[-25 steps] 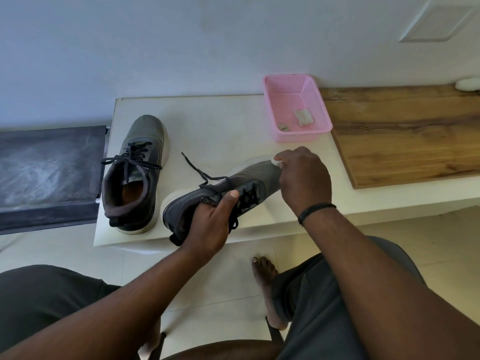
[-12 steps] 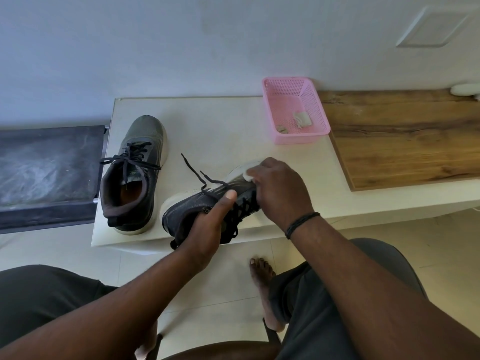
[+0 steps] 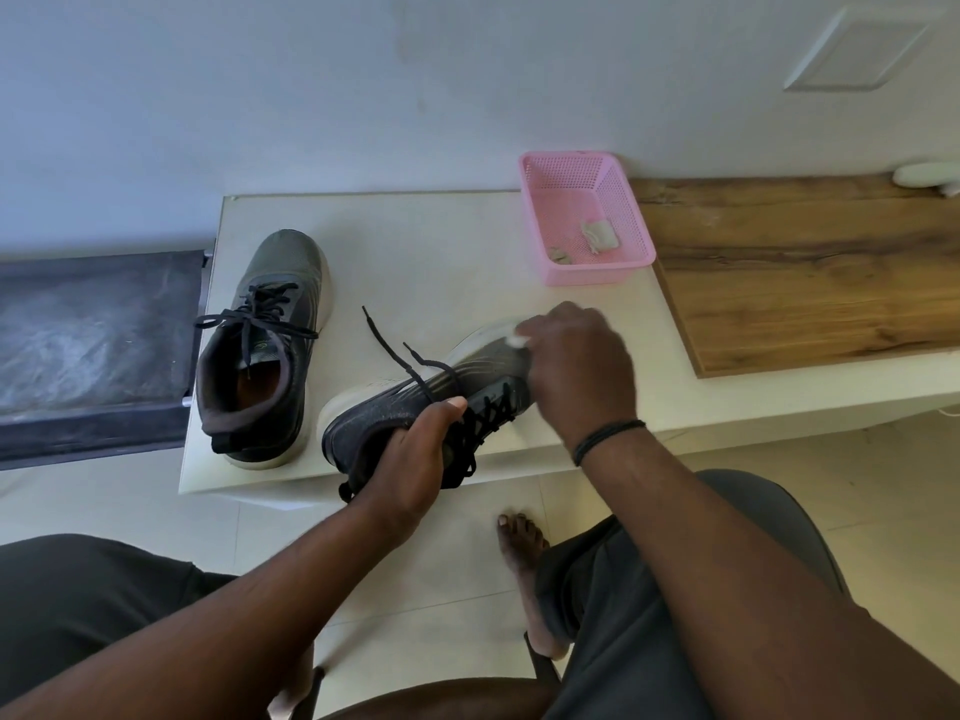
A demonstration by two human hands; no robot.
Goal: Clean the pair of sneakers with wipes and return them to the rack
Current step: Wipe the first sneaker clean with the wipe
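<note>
At the counter's (image 3: 415,241) near edge, the left hand (image 3: 410,459) is gripping a sneaker (image 3: 415,413) tilted on its side, exposing the toe where the right hand (image 3: 576,371) is pinching a wipe (image 3: 517,339). The other sneaker (image 3: 265,345) is waiting upright near the left edge; a pink basket (image 3: 597,275) is holding used wipes at the far edge.

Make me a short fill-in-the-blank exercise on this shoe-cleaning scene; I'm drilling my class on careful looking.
1. The left hand grips the tilted sneaker while the right hand presses a white ____ against its toe end.
2. The basket holding used wipes is ____ in colour.
3. The other sneaker stands upright on the white table, its laces ____.
4. A dark band circles the ____ wrist.

Missing words: wipe; pink; tied; right
</note>
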